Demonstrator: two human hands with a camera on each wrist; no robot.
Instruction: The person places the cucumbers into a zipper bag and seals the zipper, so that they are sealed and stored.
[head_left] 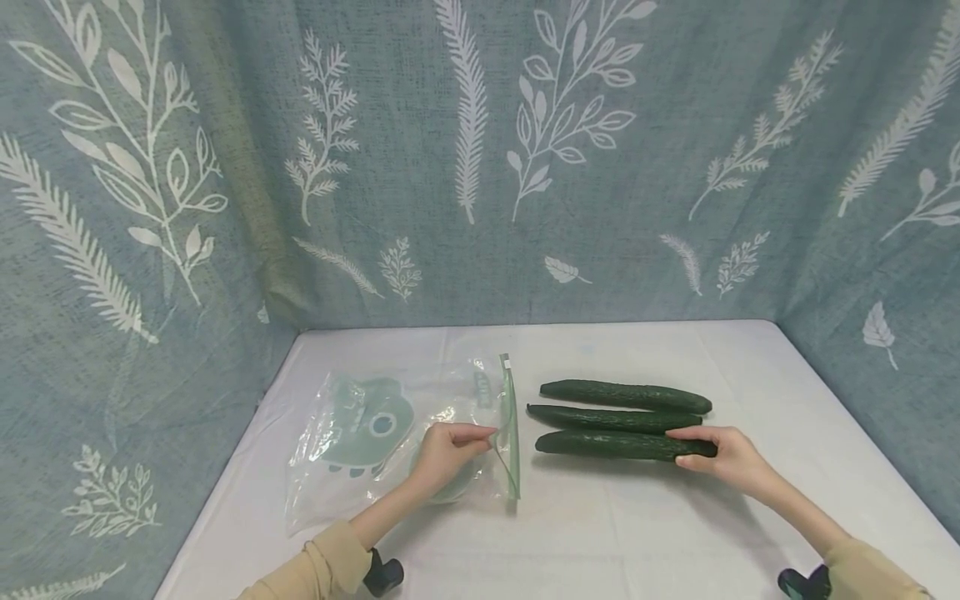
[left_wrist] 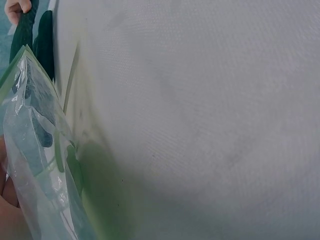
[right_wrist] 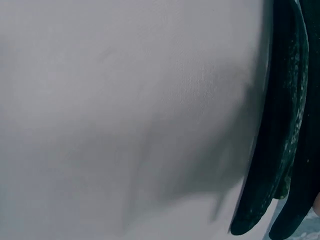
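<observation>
My left hand (head_left: 444, 457) pinches the upper layer of a clear zip bag (head_left: 457, 396) near its green zip edge (head_left: 512, 442); the mouth gapes a little there. A pale green dinosaur-like print (head_left: 367, 421) covers part of the bag, which lies flat otherwise. To its right, three long dark green cucumbers lie side by side. My right hand (head_left: 731, 458) grips the right end of the nearest cucumber (head_left: 600, 444), thumb on the near side and fingers across the far side. Behind it are the middle cucumber (head_left: 600, 418) and the farthest cucumber (head_left: 622, 393).
A white cloth (head_left: 600, 542) covers the table. Blue-green curtains (head_left: 420, 167) with white leaf prints stand behind it and on both sides. Dark wrist devices show below each hand, one by the left sleeve (head_left: 322, 558) and one by the right sleeve (head_left: 870, 571).
</observation>
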